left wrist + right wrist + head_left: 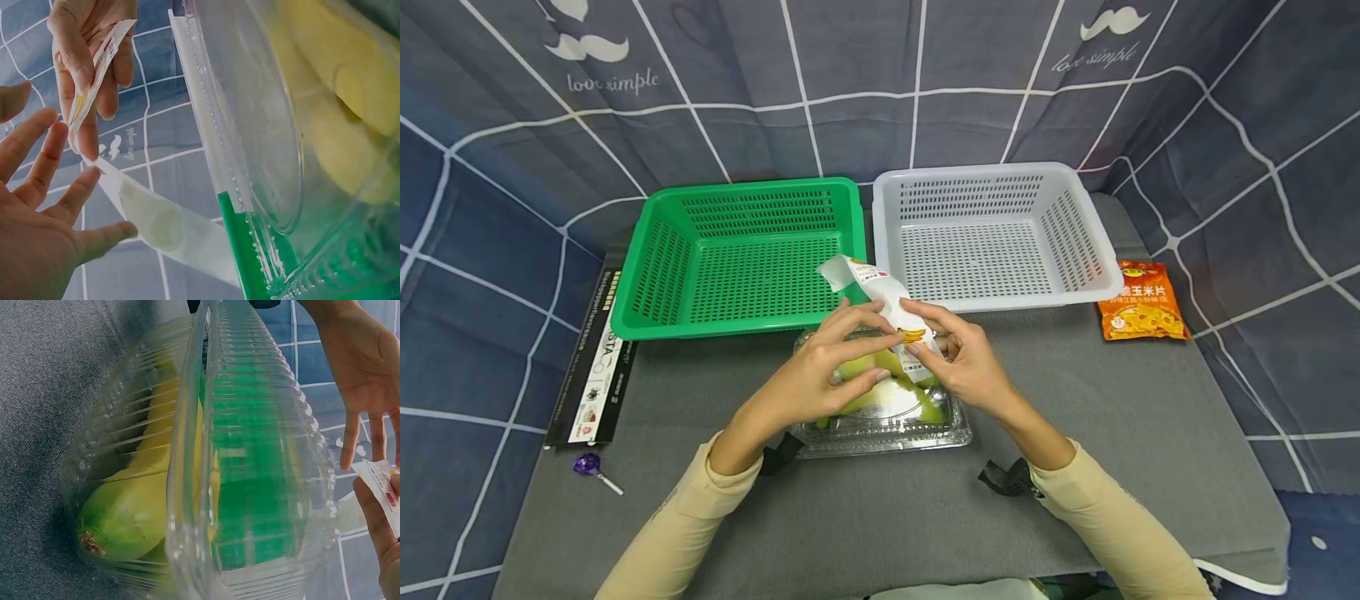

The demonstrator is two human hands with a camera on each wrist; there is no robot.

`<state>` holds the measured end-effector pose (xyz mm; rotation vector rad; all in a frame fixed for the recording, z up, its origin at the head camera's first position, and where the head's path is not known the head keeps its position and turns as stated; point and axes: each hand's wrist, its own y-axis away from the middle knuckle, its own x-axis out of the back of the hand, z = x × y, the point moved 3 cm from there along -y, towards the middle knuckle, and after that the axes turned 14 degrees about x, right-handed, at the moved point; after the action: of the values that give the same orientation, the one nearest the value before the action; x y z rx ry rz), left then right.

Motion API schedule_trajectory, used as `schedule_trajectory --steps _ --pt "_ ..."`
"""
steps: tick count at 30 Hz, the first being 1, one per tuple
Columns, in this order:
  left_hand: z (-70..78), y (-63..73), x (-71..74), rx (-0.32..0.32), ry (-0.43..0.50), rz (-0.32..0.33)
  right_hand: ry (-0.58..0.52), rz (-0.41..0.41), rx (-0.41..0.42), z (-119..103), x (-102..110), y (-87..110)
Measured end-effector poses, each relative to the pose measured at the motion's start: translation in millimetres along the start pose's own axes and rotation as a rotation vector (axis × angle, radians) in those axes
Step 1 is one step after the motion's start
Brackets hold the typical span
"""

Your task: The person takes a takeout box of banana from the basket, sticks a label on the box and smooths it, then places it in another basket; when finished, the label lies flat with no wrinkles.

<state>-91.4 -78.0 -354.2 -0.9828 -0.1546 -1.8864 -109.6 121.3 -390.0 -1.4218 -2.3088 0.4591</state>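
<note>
My right hand point(973, 362) pinches a white printed label strip point(887, 292) between thumb and fingers; the strip carries a small yellow banana picture. Its far end rises and curls toward the green basket. My left hand point(827, 367) is spread beside the strip, with fingers extended and fingertips close to it; in the left wrist view those fingers point(44, 162) look straight. Below both hands a clear plastic clamshell box point(887, 442) stands on the table, its lid down. Yellow-green bananas point(125, 512) lie inside it, partly hidden by the hands in the head view.
A green basket point(625, 308) and a white basket point(1000, 302) stand side by side at the back. An orange snack packet point(1142, 304) is at the right. At the left lie a long black box point(598, 358) and a purple lollipop point(587, 464). Grey cloth covers the table point(1112, 417).
</note>
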Motion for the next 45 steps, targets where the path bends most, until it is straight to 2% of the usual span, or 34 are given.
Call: schedule_trajectory --steps 9,14,21,30,40,45 --pt "-2.7 1.0 -1.7 -0.006 -0.053 -0.009 0.024 0.018 0.019 -1.1 -0.2 -0.5" --pt "-3.2 0.9 -3.3 -0.018 -0.009 -0.017 0.021 0.021 0.021 0.5 -0.6 -1.6" --pt "-2.2 1.8 -0.9 -0.002 -0.014 0.036 0.045 0.027 0.066 0.5 -0.8 -3.8" --pt "-1.2 2.9 -4.0 -0.030 0.006 0.037 0.065 0.008 0.047 0.3 -2.2 -3.4" --pt "-3.6 2.6 -4.7 -0.010 0.007 0.032 0.117 0.007 0.069 -0.7 -3.5 -2.9" --pt "-3.2 3.3 -4.0 -0.026 0.018 0.036 0.135 0.000 0.066 -1.5 -3.5 -2.0"
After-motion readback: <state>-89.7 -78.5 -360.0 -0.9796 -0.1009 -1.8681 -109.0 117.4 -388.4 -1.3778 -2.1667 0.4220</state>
